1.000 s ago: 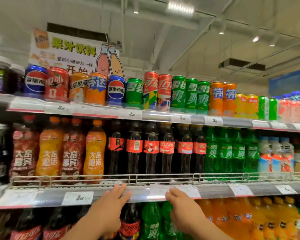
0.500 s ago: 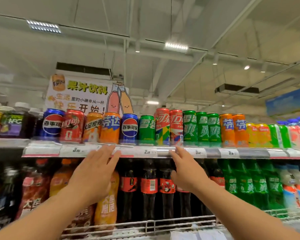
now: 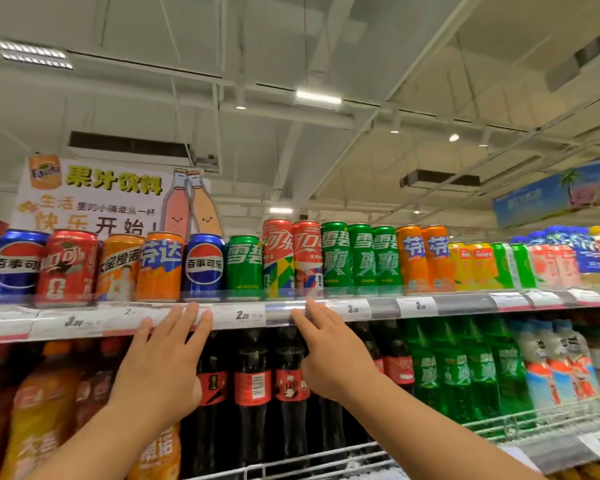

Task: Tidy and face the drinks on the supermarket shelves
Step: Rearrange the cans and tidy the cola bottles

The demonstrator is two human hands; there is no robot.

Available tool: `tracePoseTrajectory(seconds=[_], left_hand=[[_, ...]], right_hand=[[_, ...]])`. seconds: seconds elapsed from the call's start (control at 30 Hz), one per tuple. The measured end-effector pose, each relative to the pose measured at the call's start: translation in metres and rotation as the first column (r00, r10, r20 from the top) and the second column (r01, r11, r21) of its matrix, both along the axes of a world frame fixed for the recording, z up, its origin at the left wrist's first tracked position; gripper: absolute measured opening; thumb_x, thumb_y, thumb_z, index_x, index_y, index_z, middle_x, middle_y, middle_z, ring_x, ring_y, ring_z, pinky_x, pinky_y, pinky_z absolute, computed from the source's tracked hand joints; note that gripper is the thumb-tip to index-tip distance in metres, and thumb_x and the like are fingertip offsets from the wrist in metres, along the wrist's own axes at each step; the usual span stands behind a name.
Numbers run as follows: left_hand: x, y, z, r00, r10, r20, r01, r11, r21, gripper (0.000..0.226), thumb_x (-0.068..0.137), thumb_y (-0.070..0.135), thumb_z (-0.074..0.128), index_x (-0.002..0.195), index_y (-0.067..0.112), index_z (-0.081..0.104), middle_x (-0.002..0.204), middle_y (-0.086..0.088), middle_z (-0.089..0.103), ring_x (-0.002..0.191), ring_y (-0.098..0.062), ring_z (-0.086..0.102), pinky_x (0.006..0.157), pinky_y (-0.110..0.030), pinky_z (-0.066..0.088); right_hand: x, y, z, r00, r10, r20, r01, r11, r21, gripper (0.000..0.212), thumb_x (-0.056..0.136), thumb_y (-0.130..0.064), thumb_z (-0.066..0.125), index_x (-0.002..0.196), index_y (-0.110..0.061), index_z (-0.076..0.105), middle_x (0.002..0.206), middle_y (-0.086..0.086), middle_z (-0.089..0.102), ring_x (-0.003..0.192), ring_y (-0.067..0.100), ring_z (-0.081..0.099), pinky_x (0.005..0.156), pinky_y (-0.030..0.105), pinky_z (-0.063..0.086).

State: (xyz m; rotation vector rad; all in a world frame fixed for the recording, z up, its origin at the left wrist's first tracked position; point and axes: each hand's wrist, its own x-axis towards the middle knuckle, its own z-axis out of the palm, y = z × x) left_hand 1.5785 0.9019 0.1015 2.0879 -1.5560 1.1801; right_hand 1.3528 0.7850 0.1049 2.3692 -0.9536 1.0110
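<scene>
- Clear plastic price rail along the front of the top shelf is my landmark; paper price tags sit in it to either side of a bare stretch.
- Left hand reaches up to the rail, fingers straight and spread, tips on the tags left of the bare stretch; it holds nothing.
- Right hand likewise has flat, relaxed fingers, tips at the rail's bare stretch; nothing held.
- Directly above the rail stands the row of cans, upright, packed side by side: blue Pepsi can above my left fingertips, green Sprite can beside it, taller red Coca-Cola cans above my right fingertips.
- A low clear lip on top of the rail fronts the can bases.
- Below the rail, dark cola bottles stand behind both hands; green bottles further right, orange bottles further left.
- A wire guard runs in front of the bottle bases, well below the rail.
- Above the cans at left stands a juice-drinks sign; elsewhere open air up to the ceiling.
</scene>
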Motion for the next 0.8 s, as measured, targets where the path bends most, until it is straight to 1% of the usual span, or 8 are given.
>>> tracePoseTrajectory(seconds=[0.2,0.27,0.33,0.47,0.53,0.63,0.73,0.8], left_hand=[[0.005,0.014,0.016,1.0,-0.017,0.012,0.016,0.996,0.084,0.085,0.084,0.031,0.042,0.152,0.028,-0.009,0.161,0.0,-0.013,0.147,-0.022,-0.015,0.118,-0.049,-0.004],[0.018,0.023,0.019,0.999,0.007,0.032,-0.009,0.998,0.063,0.082,0.086,0.033,0.041,0.152,0.029,-0.008,0.16,-0.002,-0.017,0.146,-0.024,-0.018,0.118,-0.049,-0.006],[0.036,0.035,0.018,0.999,0.042,0.03,-0.043,0.999,0.033,0.082,0.086,0.036,0.04,0.151,0.028,-0.009,0.159,-0.004,-0.02,0.145,-0.025,-0.02,0.118,-0.048,-0.007],[0.069,0.057,0.01,0.991,0.123,0.057,-0.124,0.992,0.017,0.082,0.087,0.036,0.04,0.152,0.025,-0.009,0.16,-0.008,-0.018,0.145,-0.026,-0.02,0.116,-0.048,-0.01],[0.081,0.063,0.005,0.99,0.127,0.068,-0.129,0.992,0.019,0.083,0.087,0.036,0.042,0.152,0.025,-0.01,0.16,-0.008,-0.017,0.146,-0.027,-0.019,0.117,-0.049,-0.01],[0.092,0.062,-0.003,0.996,0.077,0.039,-0.077,0.997,0.008,0.088,0.087,0.031,0.046,0.15,0.028,-0.017,0.159,-0.006,-0.019,0.146,-0.026,-0.017,0.115,-0.047,-0.012],[0.099,0.055,-0.007,1.0,0.003,0.008,-0.003,1.0,-0.029,0.088,0.087,0.03,0.044,0.15,0.029,-0.018,0.159,-0.006,-0.019,0.146,-0.026,-0.017,0.114,-0.042,-0.015],[0.104,0.053,-0.005,0.999,-0.03,0.029,0.031,0.999,-0.033,0.084,0.087,0.031,0.042,0.151,0.029,-0.014,0.16,-0.006,-0.015,0.147,-0.026,-0.013,0.115,-0.043,-0.014]], right_hand=[[0.012,0.014,0.011,0.994,-0.106,-0.019,0.105,0.993,-0.05,0.062,0.088,-0.017,0.049,0.147,-0.016,0.031,0.154,0.008,0.025,0.14,0.025,0.02,0.109,0.034,0.032],[0.026,0.023,0.015,0.996,-0.089,-0.024,0.087,0.993,-0.085,0.059,0.09,-0.018,0.047,0.147,-0.011,0.032,0.158,0.014,0.018,0.144,0.029,0.015,0.115,0.038,0.023],[0.046,0.031,0.016,0.999,0.003,-0.038,-0.007,0.995,-0.101,0.065,0.092,-0.017,0.044,0.153,-0.013,0.022,0.163,0.013,0.003,0.148,0.028,0.001,0.119,0.039,0.013],[0.087,0.045,0.01,0.99,0.136,-0.033,-0.138,0.986,-0.091,0.071,0.09,-0.015,0.045,0.155,-0.018,0.016,0.163,0.007,0.001,0.149,0.024,-0.001,0.119,0.036,0.011],[0.098,0.051,0.004,0.992,0.12,-0.028,-0.123,0.984,-0.127,0.072,0.084,-0.016,0.053,0.151,-0.012,0.028,0.16,0.014,0.019,0.147,0.03,0.015,0.118,0.04,0.018],[0.106,0.048,-0.004,0.999,0.047,-0.025,-0.052,0.969,-0.243,0.074,0.055,-0.015,0.079,0.126,-0.003,0.063,0.131,0.02,0.059,0.121,0.038,0.056,0.1,0.048,0.048],[0.113,0.044,-0.006,0.999,0.042,0.023,-0.033,0.948,-0.316,0.069,0.048,-0.01,0.08,0.115,-0.001,0.069,0.118,0.018,0.067,0.108,0.039,0.063,0.089,0.051,0.054],[0.117,0.048,0.002,0.998,0.043,0.048,-0.026,0.954,-0.297,0.05,0.055,-0.014,0.076,0.104,-0.009,0.072,0.107,0.01,0.069,0.096,0.034,0.065,0.078,0.045,0.056]])
